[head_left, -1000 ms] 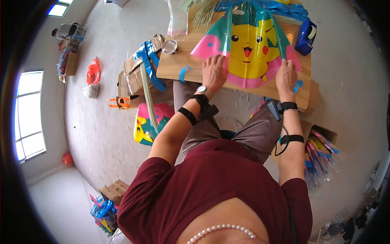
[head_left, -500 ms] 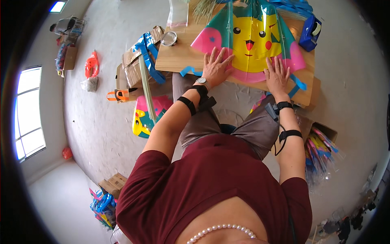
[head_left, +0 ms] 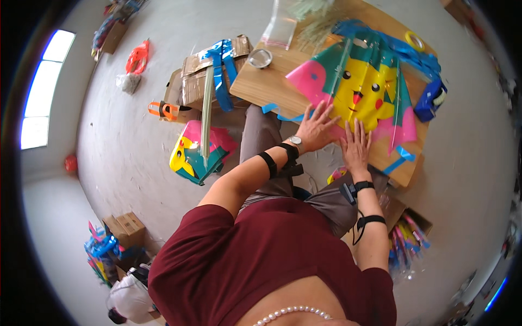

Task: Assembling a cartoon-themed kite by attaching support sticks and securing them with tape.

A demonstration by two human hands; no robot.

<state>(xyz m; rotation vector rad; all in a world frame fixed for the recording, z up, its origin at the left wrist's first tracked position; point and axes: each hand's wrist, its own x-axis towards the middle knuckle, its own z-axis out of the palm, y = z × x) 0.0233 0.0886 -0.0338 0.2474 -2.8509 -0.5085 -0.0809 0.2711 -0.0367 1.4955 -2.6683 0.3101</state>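
A kite (head_left: 359, 92) of shiny plastic film, with a yellow cartoon face on green and pink, lies spread on the wooden table (head_left: 255, 81). Two thin rods run down it on either side of the face. My left hand (head_left: 318, 130) is open, fingers spread over the kite's lower left edge. Close beside it, my right hand (head_left: 356, 149) lies open with its fingers stretched onto the bottom edge under the face. Blue ribbon strips (head_left: 401, 158) (head_left: 291, 115) show at the lower right and lower left of the kite.
The table also bears a round tin (head_left: 260, 58), a clear bag (head_left: 278, 27), blue film (head_left: 380, 35), a yellow tape roll (head_left: 414, 41) and a blue tape dispenser (head_left: 430, 100). Left of it stand a carton (head_left: 193, 81) and another kite (head_left: 201, 152); a box of packed pieces (head_left: 408, 239) is at right.
My hands have come closer together along the kite's bottom edge, the right one moving left toward the middle. The whole view has turned and shifted. Both hands stay open.
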